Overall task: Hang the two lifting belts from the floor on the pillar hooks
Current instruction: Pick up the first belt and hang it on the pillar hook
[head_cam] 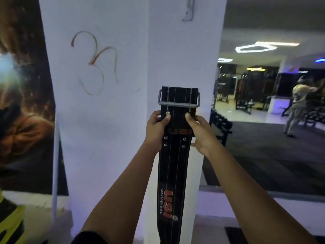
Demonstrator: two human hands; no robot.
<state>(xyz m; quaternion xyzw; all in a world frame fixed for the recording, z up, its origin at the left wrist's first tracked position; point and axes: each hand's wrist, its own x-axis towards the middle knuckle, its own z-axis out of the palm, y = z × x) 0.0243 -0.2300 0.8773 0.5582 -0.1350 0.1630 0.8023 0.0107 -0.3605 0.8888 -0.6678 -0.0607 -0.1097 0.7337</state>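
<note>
A black lifting belt [171,166] with red USI lettering hangs upright in front of the white pillar [182,55]. Its metal buckle [179,103] is at the top end. My left hand [156,128] grips the belt's left edge just below the buckle, and my right hand [200,132] grips the right edge at the same height. A metal hook bracket [188,9] is fixed high on the pillar, well above the buckle. The belt's lower end runs out of the frame at the bottom. A second belt is not in view.
A wall poster [22,103] covers the left side. To the right, a mirror [272,120] or opening shows gym machines and a person [297,106] standing. A yellow and black object [10,224] sits at the lower left.
</note>
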